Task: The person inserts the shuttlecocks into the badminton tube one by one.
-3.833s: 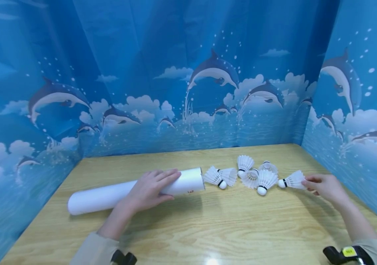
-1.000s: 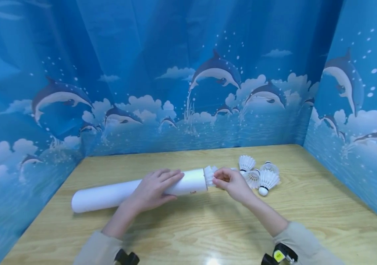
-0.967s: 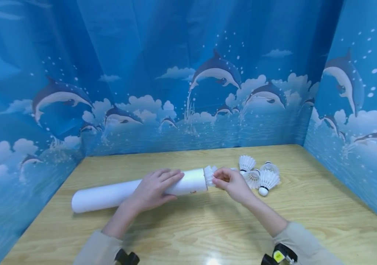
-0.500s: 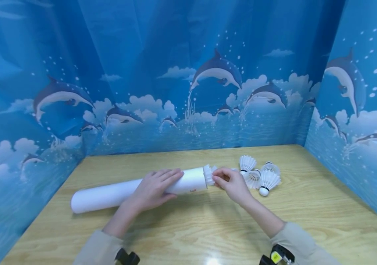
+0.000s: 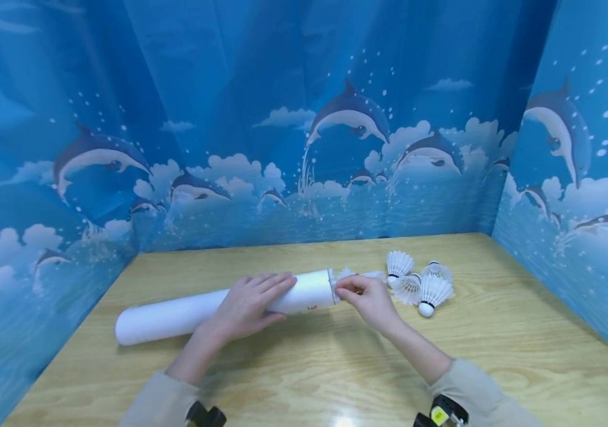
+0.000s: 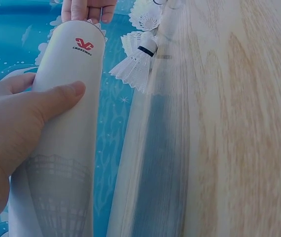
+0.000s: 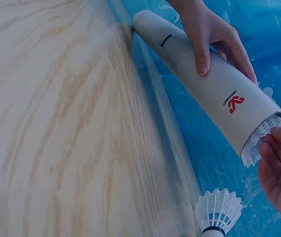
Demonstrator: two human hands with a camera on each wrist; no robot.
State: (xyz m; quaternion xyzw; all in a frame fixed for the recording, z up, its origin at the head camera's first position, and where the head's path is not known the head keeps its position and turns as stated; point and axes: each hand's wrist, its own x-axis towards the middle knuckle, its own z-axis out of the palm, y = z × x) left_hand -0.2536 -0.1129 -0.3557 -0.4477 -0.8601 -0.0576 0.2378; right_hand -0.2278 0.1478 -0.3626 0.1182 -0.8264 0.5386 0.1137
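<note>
A long white shuttlecock tube [image 5: 175,317] lies on its side on the table, its open end toward the right. My left hand [image 5: 250,305] grips it from above, thumb on the near side, as the left wrist view also shows. At the mouth, my right hand [image 5: 372,299] pinches the white skirt of a shuttlecock [image 7: 254,148]. Only the skirt's edge sticks out past the rim; the rest is hidden inside. Through the tube wall in the left wrist view, the faint outline of another shuttlecock shows near the bottom.
Right of the tube lie several loose shuttlecocks, among them one with its cork toward me [image 5: 435,292] and one farther back [image 5: 398,262]. Other shuttlecocks [image 5: 375,274] are partly hidden behind my right hand. A blue dolphin-print curtain [image 5: 282,148] rises behind the wooden table [image 5: 304,379].
My right hand has brought the shuttlecock from the far right to the tube's mouth. Over the last half second it has slid farther in, leftward. My left hand stays on the tube.
</note>
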